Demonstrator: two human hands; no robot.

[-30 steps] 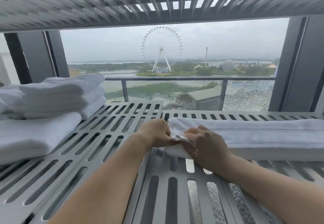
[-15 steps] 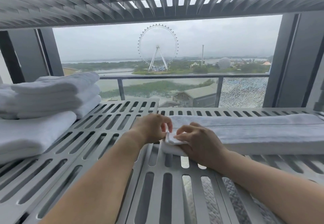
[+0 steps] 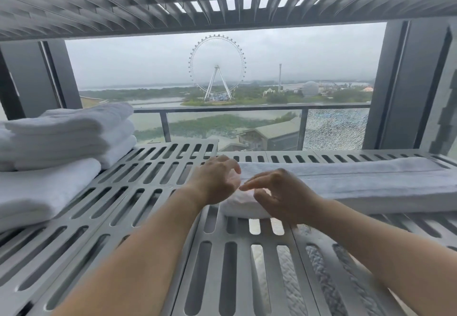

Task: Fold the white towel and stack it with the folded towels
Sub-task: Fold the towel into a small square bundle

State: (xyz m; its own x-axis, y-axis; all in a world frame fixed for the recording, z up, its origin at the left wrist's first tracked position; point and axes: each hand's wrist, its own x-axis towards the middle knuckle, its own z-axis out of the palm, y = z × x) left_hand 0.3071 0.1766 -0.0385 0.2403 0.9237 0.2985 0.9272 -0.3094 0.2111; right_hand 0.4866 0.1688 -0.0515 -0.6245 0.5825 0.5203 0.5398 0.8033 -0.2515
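white towel [image 3: 346, 182]: long strip on slatted shelf [image 3: 153, 192] | left hand [image 3: 215, 182], right hand [image 3: 279, 197]: grip open over its near end | pinch both corners squarely, fold evenly toward folded towels [image 3: 61, 140]

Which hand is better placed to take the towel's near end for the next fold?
Probably the right hand: its open fingers hover over the towel end. The left hand, also open, sits just beside it.

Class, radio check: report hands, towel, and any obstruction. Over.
Left hand and right hand open, fingers spread over the end of the white towel. Towel folded into a long strip on the slatted shelf. Folded towels stacked left; path between clear.
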